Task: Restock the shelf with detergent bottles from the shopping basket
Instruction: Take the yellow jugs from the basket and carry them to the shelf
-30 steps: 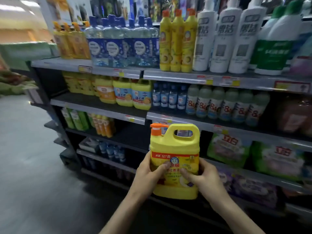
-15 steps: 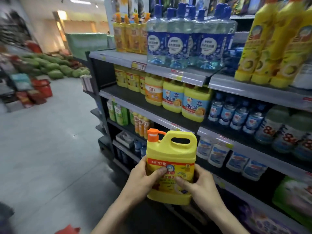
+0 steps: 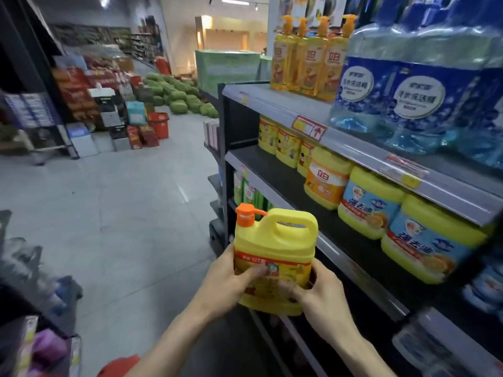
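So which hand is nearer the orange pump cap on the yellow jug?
Left. The left hand grips the yellow detergent jug below the orange pump cap; the right hand holds the far lower corner.

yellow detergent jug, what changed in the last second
The view swung left down the aisle, so the shelf now runs along the right. Both hands, left and right, hold the yellow detergent jug upright as before; nothing shelved or let go.
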